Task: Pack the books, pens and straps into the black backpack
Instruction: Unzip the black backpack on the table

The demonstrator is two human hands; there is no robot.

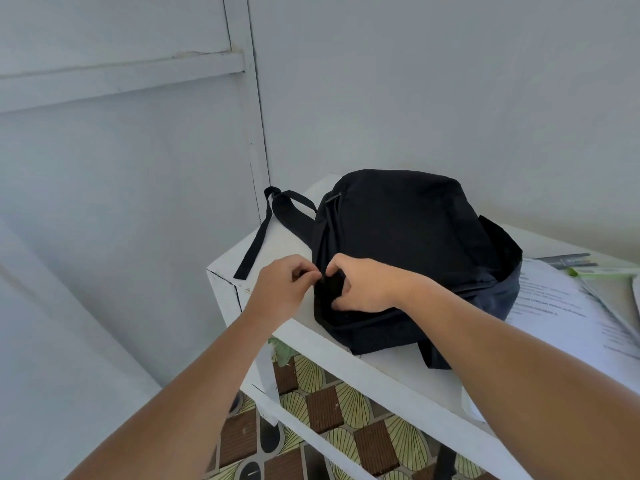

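The black backpack (408,244) lies on a white table (391,372), its shoulder strap (256,237) trailing over the left corner. My left hand (280,292) pinches a small zipper pull at the bag's near left edge. Right beside it, my right hand (363,285) grips the black fabric, fingers curled into the bag's edge. To the right of the bag lies a printed book or paper stack (568,306). Pens (575,263), dark and green, rest on it at the far right.
A grey wall and door panel (138,133) stand close behind and to the left of the table. Below the tabletop a lower white rail (311,434) crosses over a patterned brown and green floor (346,403).
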